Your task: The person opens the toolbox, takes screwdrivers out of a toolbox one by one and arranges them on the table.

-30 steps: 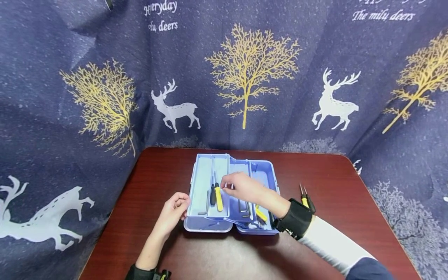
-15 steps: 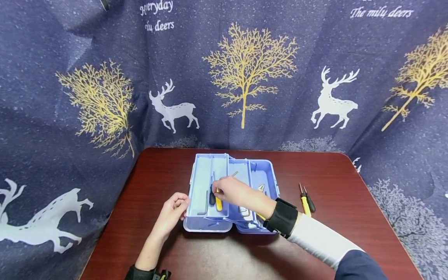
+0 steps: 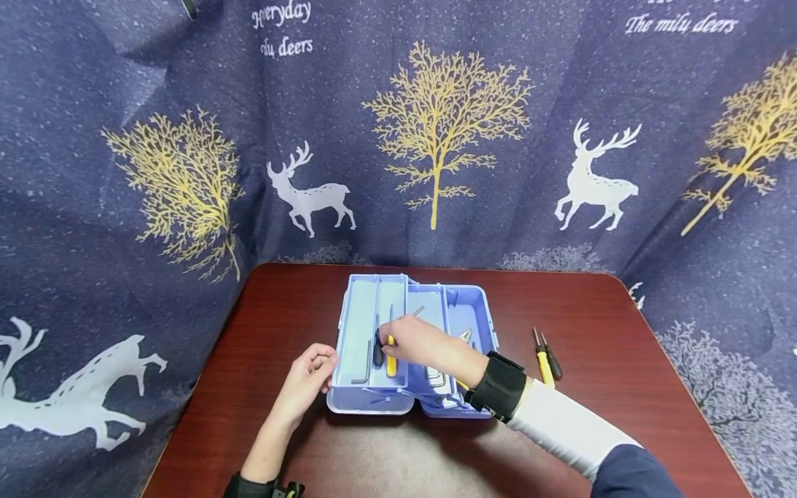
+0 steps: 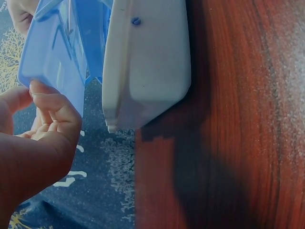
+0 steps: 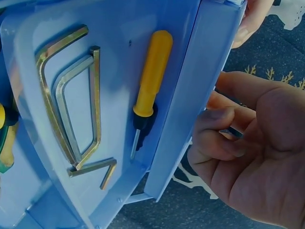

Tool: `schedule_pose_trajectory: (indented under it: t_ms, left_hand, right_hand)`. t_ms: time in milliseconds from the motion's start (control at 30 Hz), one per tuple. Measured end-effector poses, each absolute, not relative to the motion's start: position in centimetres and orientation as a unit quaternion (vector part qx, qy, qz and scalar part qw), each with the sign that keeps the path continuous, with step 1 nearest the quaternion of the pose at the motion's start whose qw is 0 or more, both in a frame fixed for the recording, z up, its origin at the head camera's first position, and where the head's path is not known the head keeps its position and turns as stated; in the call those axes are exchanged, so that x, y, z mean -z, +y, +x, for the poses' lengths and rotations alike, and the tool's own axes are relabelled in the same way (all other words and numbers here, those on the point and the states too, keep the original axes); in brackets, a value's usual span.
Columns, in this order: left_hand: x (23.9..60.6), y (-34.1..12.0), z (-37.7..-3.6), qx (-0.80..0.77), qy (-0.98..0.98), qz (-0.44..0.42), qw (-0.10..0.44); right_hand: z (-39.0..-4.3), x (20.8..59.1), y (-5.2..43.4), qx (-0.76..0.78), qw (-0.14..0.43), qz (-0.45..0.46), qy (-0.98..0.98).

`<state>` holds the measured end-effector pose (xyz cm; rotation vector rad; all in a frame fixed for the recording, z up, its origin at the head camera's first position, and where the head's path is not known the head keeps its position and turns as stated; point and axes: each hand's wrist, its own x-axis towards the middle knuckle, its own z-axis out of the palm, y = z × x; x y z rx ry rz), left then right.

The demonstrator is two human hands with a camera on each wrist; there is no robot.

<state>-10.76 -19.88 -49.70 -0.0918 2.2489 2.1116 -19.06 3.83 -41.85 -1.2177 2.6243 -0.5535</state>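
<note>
A dark blue curtain (image 3: 124, 138) printed with gold trees and white deer hangs close behind and on both sides of a reddish-brown wooden table (image 3: 591, 422). The table's rounded far corners meet the curtain; bare wood lies open to the left, to the right and along the near edge.

A light blue toolbox (image 3: 473, 315) stands open at the middle of the table, its upper tray (image 3: 361, 325) swung out to the left over the base. In the tray lie a yellow-handled screwdriver (image 3: 390, 363), a black-handled screwdriver (image 3: 378, 349) and a bent hex key (image 3: 363, 366). In the right wrist view a lower tray holds another yellow screwdriver (image 5: 150, 76) and several hex keys (image 5: 71, 109).

Two more screwdrivers (image 3: 546, 360) lie on the table right of the toolbox, well apart from it and near the right forearm.

The left hand (image 3: 305, 380) rests at the tray's near left corner, fingers curled, fingertips (image 4: 47, 102) touching the tray's edge; whether they pinch the edge cannot be told.

The right hand (image 3: 417, 342) reaches over the tray, its fingers curled and pinching a thin dark tool (image 5: 233, 132); most of this tool is hidden in the hand, so its kind cannot be told. The hand and wrist band cover much of the lower tray in the head view.
</note>
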Motion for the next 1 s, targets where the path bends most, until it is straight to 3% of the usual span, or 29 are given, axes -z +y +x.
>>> schedule_pose_trajectory:
  t_ms: [1000]
  left_hand:
    - [49.9,-20.1,-10.9,-0.683,0.729,-0.033,0.029]
  right_hand:
    - [-18.2,41.3,7.2,0.262,0.016,-0.369,0.891]
